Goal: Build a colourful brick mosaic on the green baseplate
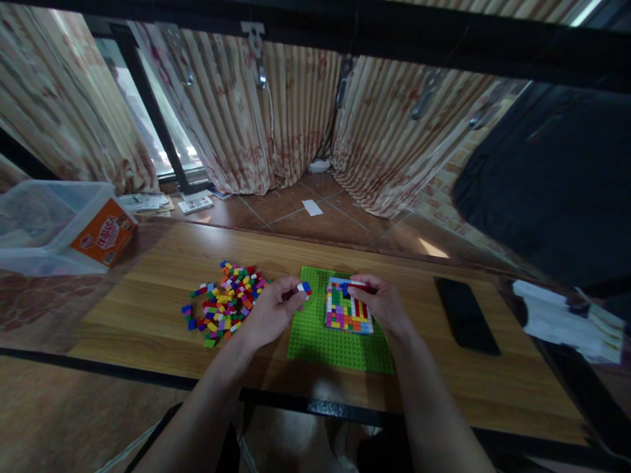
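A green baseplate (315,341) lies on the wooden table (148,315) in front of me. A square slab of many-coloured small bricks (345,312) sits on its upper right part. My left hand (271,312) hovers over the plate's left edge, its fingers pinched on a few small bricks (304,288), white, blue and red. My right hand (382,302) rests against the slab's right side, fingers closed on a red brick (357,284) at the slab's top edge. A loose heap of coloured bricks (224,302) lies just left of my left hand.
A black phone (466,314) lies flat right of the baseplate. A clear plastic tub with an orange label (64,226) stands at the table's far left. White paper or cloth (562,318) sits at the right edge. Curtains, papers and tiled floor lie beyond the table.
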Demonstrator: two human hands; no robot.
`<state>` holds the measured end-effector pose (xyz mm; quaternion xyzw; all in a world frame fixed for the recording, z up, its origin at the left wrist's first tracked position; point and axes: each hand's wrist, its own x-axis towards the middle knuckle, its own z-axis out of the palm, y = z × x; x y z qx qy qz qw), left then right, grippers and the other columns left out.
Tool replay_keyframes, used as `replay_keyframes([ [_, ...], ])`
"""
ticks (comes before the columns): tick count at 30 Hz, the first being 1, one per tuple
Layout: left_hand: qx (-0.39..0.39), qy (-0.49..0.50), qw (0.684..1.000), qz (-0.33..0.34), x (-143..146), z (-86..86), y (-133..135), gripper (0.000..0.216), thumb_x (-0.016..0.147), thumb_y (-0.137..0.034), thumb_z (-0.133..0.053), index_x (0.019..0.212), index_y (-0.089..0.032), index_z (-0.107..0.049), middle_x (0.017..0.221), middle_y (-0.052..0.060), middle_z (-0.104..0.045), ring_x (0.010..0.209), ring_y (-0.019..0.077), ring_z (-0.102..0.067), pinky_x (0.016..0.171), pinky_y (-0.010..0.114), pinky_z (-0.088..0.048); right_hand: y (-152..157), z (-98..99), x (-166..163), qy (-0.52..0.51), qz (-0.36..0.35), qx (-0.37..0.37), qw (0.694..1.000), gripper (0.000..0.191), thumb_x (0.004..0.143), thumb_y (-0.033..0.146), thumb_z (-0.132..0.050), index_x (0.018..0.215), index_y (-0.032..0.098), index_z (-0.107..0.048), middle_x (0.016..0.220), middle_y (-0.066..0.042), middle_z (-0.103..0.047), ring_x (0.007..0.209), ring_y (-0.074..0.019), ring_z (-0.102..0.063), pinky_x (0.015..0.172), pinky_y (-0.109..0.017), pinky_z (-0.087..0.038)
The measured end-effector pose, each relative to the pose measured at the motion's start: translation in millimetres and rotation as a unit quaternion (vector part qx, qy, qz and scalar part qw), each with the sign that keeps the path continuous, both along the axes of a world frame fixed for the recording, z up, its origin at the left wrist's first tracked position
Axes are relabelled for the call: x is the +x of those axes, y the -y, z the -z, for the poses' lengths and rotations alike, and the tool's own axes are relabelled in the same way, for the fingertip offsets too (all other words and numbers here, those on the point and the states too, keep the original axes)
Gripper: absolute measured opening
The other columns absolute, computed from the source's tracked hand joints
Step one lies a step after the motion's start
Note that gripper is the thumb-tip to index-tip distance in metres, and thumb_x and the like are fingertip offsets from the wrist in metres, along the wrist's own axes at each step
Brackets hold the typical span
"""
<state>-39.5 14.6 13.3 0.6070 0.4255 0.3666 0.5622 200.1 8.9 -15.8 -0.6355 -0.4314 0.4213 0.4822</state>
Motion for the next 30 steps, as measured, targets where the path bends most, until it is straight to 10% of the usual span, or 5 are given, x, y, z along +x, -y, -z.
replay_keyframes([
  [10, -0.014, 0.016, 1.0, -0.002, 6.6, 1.6, 1.0, 0.018, 0.083, -0.034, -0.059, 0.081, -0.016, -0.062, 0.067, -0.001, -0.06, 0.062, 0.0123, -0.058, 0.049, 0.019, -0.04, 1.5, -21.9, -9.1, 0.049, 0.091, 0.117, 0.988, 0.025, 0.07, 0.042, -0.073, 0.082, 0.021, -0.075, 0.085, -0.005, -0.076, 0.08, -0.0216, -0.069, 0.076, -0.037, -0.054],
  [21, 0.001, 0.047, 0.999, -0.017, 11.3, -7.1, 4.4, 0.023, 0.085, -0.038, -0.061, 0.087, -0.015, -0.061, 0.077, 0.002, -0.066, 0.062, 0.0124, -0.06, 0.054, 0.022, -0.046, 18.8, -39.8, -63.3, 0.14, -0.126, 0.138, 0.972, 0.025, 0.086, 0.041, -0.063, 0.096, 0.023, -0.076, 0.086, -0.004, -0.074, 0.076, -0.0179, -0.065, 0.071, -0.031, -0.049],
  [30, 0.049, 0.024, 0.997, -0.045, 11.6, 2.5, 4.7, 0.022, 0.09, -0.038, -0.055, 0.086, -0.017, -0.06, 0.077, 0.001, -0.063, 0.064, 0.0138, -0.063, 0.063, 0.026, -0.049, 20.5, -40.6, -78.2, 0.209, -0.115, 0.164, 0.957, 0.02, 0.089, 0.03, -0.057, 0.086, 0.024, -0.076, 0.081, -0.004, -0.071, 0.075, -0.0192, -0.064, 0.07, -0.032, -0.047],
])
